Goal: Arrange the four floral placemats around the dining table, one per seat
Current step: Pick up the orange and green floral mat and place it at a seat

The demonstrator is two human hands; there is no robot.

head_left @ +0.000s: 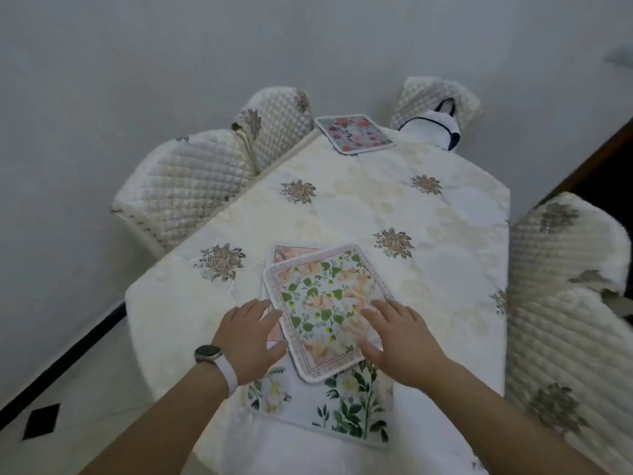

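Note:
A dining table under a cream flowered cloth fills the view. One pink floral placemat lies flat at the far end. Near me a peach-and-green floral placemat lies tilted on top of another pink one, of which only a corner shows. A white placemat with green stems lies under both at the near edge. My left hand, with a watch on the wrist, rests on the left edge of the top mat. My right hand presses flat on its right side, fingers spread.
Quilted cream chairs stand at the left, far left, far right and right. A white bag sits on the far right chair. Grey wall behind; tiled floor at lower left.

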